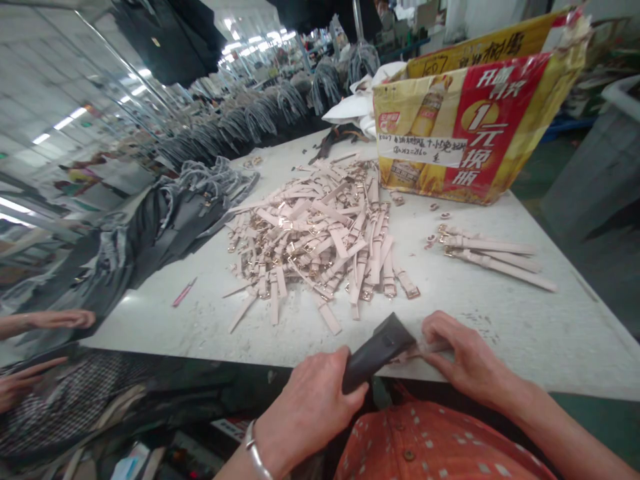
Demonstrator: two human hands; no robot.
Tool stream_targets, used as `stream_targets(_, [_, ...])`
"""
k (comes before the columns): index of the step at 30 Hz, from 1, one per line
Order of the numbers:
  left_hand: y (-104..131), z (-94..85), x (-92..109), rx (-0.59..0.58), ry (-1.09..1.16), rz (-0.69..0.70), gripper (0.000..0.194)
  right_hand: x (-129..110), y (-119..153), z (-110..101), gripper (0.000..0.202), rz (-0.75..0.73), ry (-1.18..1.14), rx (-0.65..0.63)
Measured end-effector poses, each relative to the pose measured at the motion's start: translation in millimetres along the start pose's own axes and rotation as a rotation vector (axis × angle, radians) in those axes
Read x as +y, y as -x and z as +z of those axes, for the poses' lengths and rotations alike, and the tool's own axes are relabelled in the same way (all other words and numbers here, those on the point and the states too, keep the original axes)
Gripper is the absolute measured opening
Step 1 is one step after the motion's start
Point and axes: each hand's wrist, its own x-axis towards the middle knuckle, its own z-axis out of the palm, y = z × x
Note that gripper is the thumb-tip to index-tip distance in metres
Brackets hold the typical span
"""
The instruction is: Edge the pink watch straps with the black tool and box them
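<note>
My left hand (320,383) is wrapped round a dark grey, flat, leather-like piece (383,347) near the table's front edge. Its folded far end points up and to the right. In my right hand (463,357) a pale pink strap (436,346) is pinched between thumb and fingers, close against the end of the dark piece. How the two pieces meet is partly hidden. Beyond my hands lies a large heap of pale pink buckle straps (320,233) with gold-coloured buckles. A few more buckle straps (500,257) lie apart at the right.
A yellow and red cardboard box (425,153) stands at the table's back right. A pink pen-like tool (185,292) lies left on the white table (165,327). Dark grey pieces with looped straps (150,233) cover the left edge. Another person's hands (60,320) show far left; a grey bin (597,160) stands right.
</note>
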Motion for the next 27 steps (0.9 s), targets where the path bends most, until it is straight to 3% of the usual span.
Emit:
stream_targets(6, [17,1.0,-16,-0.023,-0.043,-0.049,0.029,1,0,1,0.021,0.008,-0.01,-0.003])
stream_targets(11, [9,-4.8,4,-0.11,-0.021,-0.005,0.026,3,1,2,0.021,0.016,-0.033,-0.017])
stream_targets(18, [-9,1.0,18,-0.041,-0.006,0.04,0.025,3,0,2,0.02,0.049,-0.024,0.009])
stream_targets(22, [-8,6.6,8,-0.011,0.059,0.036,0.024,1,0,2,0.02,0.057,-0.004,0.022])
stream_targets(27, [12,5.0,-14,-0.023,0.043,-0.038,0.029,-1,0,0,0.022,0.032,0.043,-0.003])
